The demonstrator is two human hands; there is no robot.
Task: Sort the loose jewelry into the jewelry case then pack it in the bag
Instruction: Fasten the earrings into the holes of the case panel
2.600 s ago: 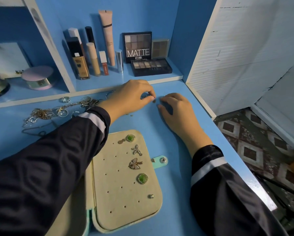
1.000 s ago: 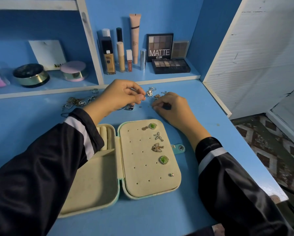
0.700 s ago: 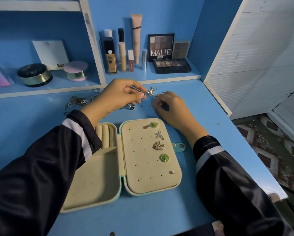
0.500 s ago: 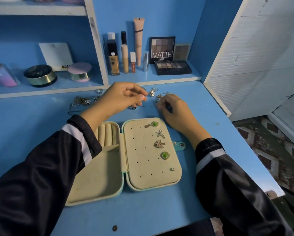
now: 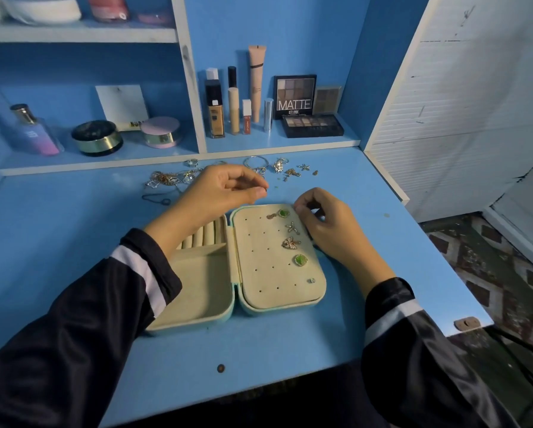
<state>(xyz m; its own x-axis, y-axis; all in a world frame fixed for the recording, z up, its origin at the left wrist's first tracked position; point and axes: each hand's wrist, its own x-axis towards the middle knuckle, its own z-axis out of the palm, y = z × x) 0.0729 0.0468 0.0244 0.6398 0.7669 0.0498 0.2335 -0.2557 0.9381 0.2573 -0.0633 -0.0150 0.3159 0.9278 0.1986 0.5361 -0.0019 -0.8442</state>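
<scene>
At the far left the chains [image 5: 166, 179] lie untouched, and our left hand [image 5: 225, 189] has drawn back from the loose jewelry [image 5: 279, 168] to just beyond the jewelry case [image 5: 197, 298], thumb and forefinger pinched narrow. Our right hand [image 5: 327, 227] has come nearer, fingers [image 5: 304, 208] curled tight over the far right corner of the earring panel [image 5: 268, 273] — whether either pinch holds a piece is too small for us to tell — so we judge another pinning comes next.

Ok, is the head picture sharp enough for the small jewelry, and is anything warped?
Head view: dim bluish light; earrings on the jewelry case look fairly crisp, the loose pile behind is softer; the shelf divider leans, wide-lens distortion.
</scene>
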